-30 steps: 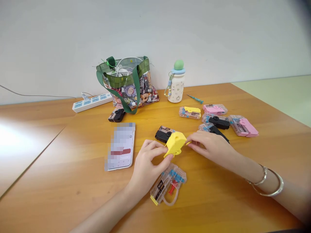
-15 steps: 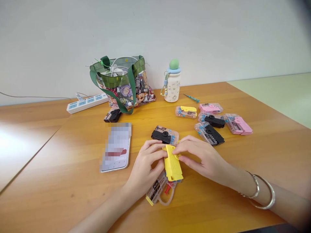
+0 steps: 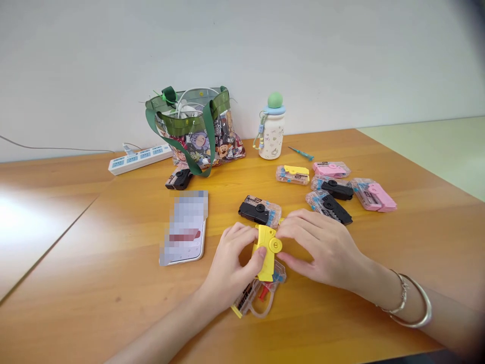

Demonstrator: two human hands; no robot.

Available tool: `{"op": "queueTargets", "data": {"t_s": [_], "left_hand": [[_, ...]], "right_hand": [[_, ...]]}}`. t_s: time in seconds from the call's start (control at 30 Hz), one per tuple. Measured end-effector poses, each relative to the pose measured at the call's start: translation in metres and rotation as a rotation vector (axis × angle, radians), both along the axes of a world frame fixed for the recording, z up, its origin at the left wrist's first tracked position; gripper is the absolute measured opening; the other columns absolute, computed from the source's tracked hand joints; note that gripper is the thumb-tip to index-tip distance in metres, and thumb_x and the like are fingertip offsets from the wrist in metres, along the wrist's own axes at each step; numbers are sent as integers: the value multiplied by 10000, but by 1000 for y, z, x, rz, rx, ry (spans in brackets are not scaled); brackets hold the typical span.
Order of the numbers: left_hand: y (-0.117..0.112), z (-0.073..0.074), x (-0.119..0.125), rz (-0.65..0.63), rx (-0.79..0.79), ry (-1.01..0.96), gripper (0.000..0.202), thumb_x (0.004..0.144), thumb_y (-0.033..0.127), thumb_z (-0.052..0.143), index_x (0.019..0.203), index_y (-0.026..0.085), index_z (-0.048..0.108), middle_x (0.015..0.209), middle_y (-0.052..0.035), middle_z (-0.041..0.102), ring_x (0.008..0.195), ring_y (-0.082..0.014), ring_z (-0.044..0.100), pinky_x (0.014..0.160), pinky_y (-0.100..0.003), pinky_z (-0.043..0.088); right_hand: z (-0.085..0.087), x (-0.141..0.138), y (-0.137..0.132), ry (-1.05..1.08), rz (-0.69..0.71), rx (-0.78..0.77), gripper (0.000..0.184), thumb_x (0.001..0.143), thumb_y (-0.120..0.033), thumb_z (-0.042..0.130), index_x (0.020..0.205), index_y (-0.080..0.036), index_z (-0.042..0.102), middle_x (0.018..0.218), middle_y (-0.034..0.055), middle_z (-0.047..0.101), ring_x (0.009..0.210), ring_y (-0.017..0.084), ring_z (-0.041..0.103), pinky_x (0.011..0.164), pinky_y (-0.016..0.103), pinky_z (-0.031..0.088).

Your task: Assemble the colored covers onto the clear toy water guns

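A yellow plastic water gun shell (image 3: 267, 268) with a round knob is tilted upright above the table. My left hand (image 3: 231, 270) grips its left side, thumb across the front and fingers behind. My right hand (image 3: 322, 247) is closed at its right edge, index fingertip and thumb on either side of the knob; exactly how it holds on is partly hidden. A small yellow bit (image 3: 281, 221) shows beside the right fingertips. Below the shell, a clear water gun body (image 3: 248, 299) with a red trigger lies on the table, partly covered by the left hand and shell.
A black folded water gun (image 3: 259, 210) lies just beyond my hands. Several black, pink and yellow ones lie to the right, near a small screwdriver (image 3: 302, 153). A phone (image 3: 185, 227), power strip (image 3: 140, 159), tote bag (image 3: 197, 136) and bottle (image 3: 273, 134) stand around.
My left thumb has come round onto the front of the yellow shell. The shell has turned slightly, and its knob now shows fully as the right fingers have shifted off it.
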State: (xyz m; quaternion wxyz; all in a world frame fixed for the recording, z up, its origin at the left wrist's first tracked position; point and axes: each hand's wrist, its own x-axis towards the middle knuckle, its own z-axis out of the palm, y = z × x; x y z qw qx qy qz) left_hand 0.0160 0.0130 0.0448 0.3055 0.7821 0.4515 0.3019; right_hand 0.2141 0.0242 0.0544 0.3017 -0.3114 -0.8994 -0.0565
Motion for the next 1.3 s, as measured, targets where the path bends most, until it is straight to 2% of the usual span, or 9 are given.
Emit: {"op": "queueTargets", "data": {"t_s": [0.17,0.3,0.63,0.77,0.87,0.97,1.1,1.2,1.3], "left_hand": [[0,0,1,42,27,49,195,857,213,409,666,198,446,654,10,506,687,-172,424,681,-306,353],[0,-1,2,80,58,96,251,834,207,403,607,204,297,594,18,402,647,-166,374,615,-295,325],[-4,-1,3,107,24,95,246,805,177,407,588,204,293,575,19,391,644,-165,369,586,-287,316],[-4,1,2,87,43,79,225,802,164,417,594,201,337,588,18,414,652,-164,376,607,-289,331],[-2,6,-1,72,13,47,223,855,213,425,633,199,440,618,15,483,674,-168,411,641,-294,359],[2,8,-4,78,-13,23,193,874,265,462,725,205,570,699,0,596,728,-183,460,685,-311,387],[7,5,-7,88,-25,-5,162,866,294,506,855,230,654,823,-11,674,787,-200,497,731,-333,402],[10,2,-10,96,-37,-1,167,866,307,516,899,250,669,853,-8,678,803,-202,507,732,-329,403],[13,-1,-12,112,-41,27,155,864,319,523,871,245,660,822,-1,664,795,-199,510,721,-316,396]], "right_hand": [[2,-13,-3,-227,-111,213,144,855,-226,494,753,-173,579,676,37,617,678,188,549,600,305,370],[0,-25,-5,-379,-166,260,138,819,-141,444,724,-170,540,618,25,542,590,181,497,546,311,314],[-1,-37,-10,-559,-199,337,198,806,-62,373,707,-170,506,586,45,534,551,186,468,489,303,265],[8,-33,-2,-448,-129,206,189,791,-78,377,693,-178,505,566,35,545,521,169,484,465,283,239],[17,-20,9,-305,-117,-64,200,834,-142,365,706,-189,511,542,-1,536,483,140,465,449,266,217],[16,0,20,-228,-166,-296,239,896,-191,373,739,-198,553,602,-14,573,537,125,503,499,243,287],[2,24,31,-178,-213,-273,177,898,-228,471,819,-211,629,714,14,634,745,172,548,608,256,375],[-8,33,36,-260,-223,-176,136,872,-212,530,816,-185,651,760,42,650,827,209,524,701,301,401],[-11,35,37,-359,-227,-167,110,848,-250,586,842,-179,670,825,57,651,869,235,502,785,360,389]]}}
